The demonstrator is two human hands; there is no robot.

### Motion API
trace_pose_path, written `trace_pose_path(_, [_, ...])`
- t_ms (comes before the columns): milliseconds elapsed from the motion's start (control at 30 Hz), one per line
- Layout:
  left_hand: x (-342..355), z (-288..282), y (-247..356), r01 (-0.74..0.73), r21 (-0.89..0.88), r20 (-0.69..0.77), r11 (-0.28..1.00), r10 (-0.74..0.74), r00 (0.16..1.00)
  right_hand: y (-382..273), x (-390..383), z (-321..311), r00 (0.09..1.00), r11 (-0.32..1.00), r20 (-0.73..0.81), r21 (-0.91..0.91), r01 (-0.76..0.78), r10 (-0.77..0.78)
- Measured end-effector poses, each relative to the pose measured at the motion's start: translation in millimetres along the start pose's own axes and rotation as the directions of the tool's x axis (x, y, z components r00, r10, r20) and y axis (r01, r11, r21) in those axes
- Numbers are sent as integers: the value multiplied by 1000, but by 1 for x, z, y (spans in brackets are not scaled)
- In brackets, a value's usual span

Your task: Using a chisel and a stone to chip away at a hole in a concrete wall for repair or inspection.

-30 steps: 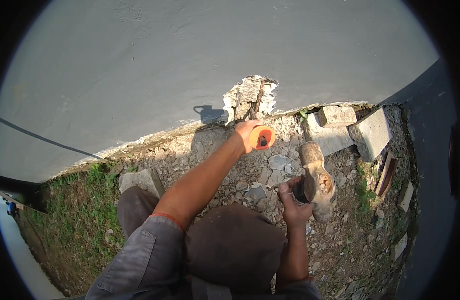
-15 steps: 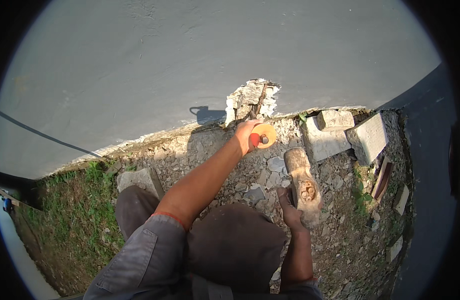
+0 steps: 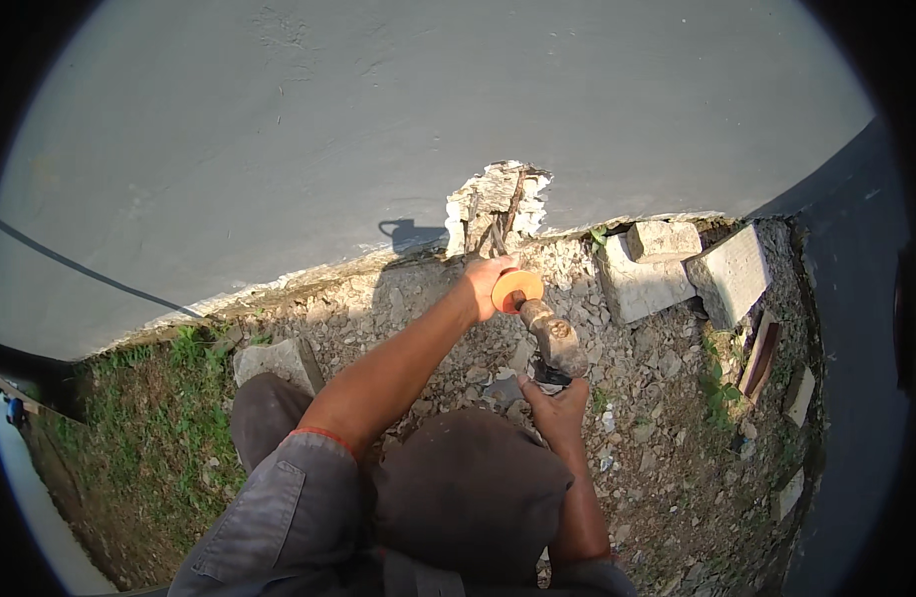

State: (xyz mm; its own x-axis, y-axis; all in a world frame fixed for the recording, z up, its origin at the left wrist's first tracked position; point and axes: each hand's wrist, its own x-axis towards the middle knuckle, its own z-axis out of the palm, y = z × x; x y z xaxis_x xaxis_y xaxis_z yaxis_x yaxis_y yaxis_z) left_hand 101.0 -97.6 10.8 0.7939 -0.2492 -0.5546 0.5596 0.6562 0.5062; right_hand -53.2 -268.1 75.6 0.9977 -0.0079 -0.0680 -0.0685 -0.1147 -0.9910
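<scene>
My left hand (image 3: 485, 289) is closed round a chisel with a round orange hand guard (image 3: 518, 290). The chisel's dark shaft points away from me into a broken patch (image 3: 492, 191) low in the grey wall, where pale rough masonry and a rusty bar show. In my right hand (image 3: 559, 413) is a dusty club hammer (image 3: 559, 346), its handle mostly hidden by the fingers. The hammer's head is at the chisel's near end, inside the guard's ring. Whether the two touch I cannot tell exactly.
Concrete blocks (image 3: 642, 284) lean against the wall's foot at the right, with brick pieces (image 3: 760, 353) beyond them. Another block (image 3: 279, 363) lies by my left knee. Loose rubble (image 3: 667, 448) covers the ground, and grass (image 3: 169, 428) grows at the left.
The hammer has swung left and away from me, up to the chisel's end, my right hand moving with it. My left hand and the chisel have barely shifted.
</scene>
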Motion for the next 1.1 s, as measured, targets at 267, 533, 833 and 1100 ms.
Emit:
trace_pose_path(267, [-6,-17,4,-72,-37,31,997,74,997,-16,-8,-27,980,972,-22,-133,193,-198])
trace_pose_path(533, [-11,-22,28,-89,-31,51,996,91,995,-31,24,-14,727,722,-72,86,687,-683])
trace_pose_path(833, [-10,-34,28,-64,-76,-45,995,60,997,-69,11,10,956,955,-3,33,295,-295])
trace_pose_path(1100, [-11,12,11,-53,-41,-212,998,43,976,17,49,-20,910,859,169,-302,413,-378])
